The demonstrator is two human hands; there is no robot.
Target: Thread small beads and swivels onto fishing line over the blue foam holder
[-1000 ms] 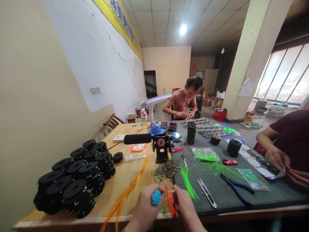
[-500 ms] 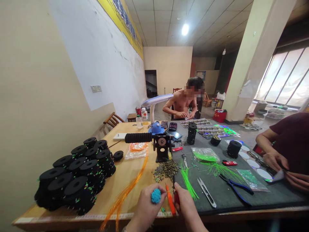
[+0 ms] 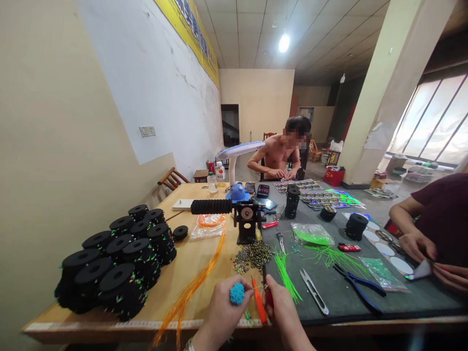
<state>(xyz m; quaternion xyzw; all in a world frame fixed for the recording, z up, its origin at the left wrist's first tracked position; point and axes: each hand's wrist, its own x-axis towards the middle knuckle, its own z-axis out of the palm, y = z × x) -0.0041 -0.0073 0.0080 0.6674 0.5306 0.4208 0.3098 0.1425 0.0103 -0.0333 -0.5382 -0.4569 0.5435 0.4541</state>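
Observation:
My left hand [image 3: 225, 304] is closed around a bundle with a round cluster of blue tips [image 3: 237, 293] showing between the fingers. My right hand [image 3: 281, 304], also closed, grips a dark red-handled tool [image 3: 268, 295] whose dark shaft points up the table. Between the hands an orange pointed tool [image 3: 259, 302] lies at the table's front edge, beside a few small green bits. Just beyond the hands is a pile of small dark and gold beads [image 3: 256, 255]. Orange strands [image 3: 199, 282] trail past the left hand's outer side.
Black foam spools [image 3: 117, 248] are stacked at left. A black winding device [image 3: 247, 222] stands behind the beads. On the grey mat [image 3: 329, 307] lie green strands [image 3: 287, 275], silver snips [image 3: 314, 291] and blue-handled pliers [image 3: 360, 287]. Two people sit beyond and at right.
The whole view has shifted slightly. The dark shaft of the tool in my right hand now shows upright above the fingers. Both hands keep nearly the same place and hold.

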